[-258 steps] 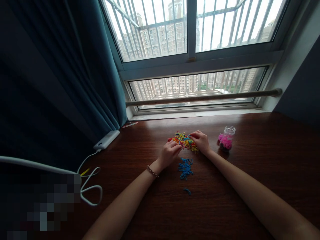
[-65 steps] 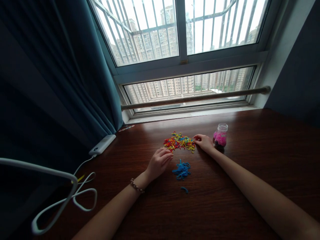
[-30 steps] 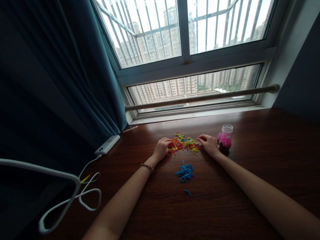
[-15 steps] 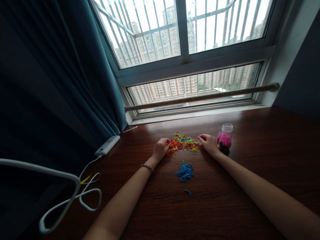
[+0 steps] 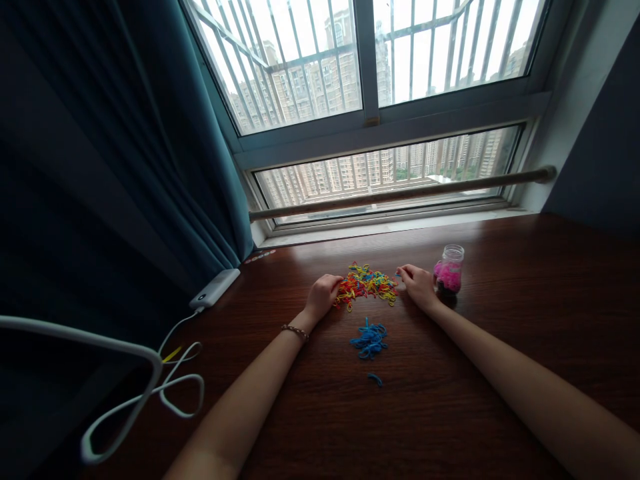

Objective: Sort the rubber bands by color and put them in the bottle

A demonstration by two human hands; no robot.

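Note:
A loose pile of small elastic hair ties (image 5: 367, 283), red, yellow and some blue, lies between my hands. My left hand (image 5: 323, 297) rests at the pile's left edge, fingers pressed together; what they grip, if anything, is hidden. On the right edge, my right hand (image 5: 419, 288) pinches what looks like a blue hair tie (image 5: 399, 273) between thumb and forefinger. Nearer to me sits a separate heap of blue hair ties (image 5: 369, 339). One single blue hair tie (image 5: 375, 379) lies below that heap.
Just right of my right hand stands an uncapped clear jar (image 5: 453, 263) with pink and dark contents. A white power bank (image 5: 215, 289) with a white cable (image 5: 183, 380) lies at left by the blue curtain (image 5: 200, 200). A window with a rail (image 5: 400, 195) borders the wooden table (image 5: 525, 300).
My right fingertips have lifted slightly off the pile's edge, and blue shows more plainly between them. My left hand has barely shifted.

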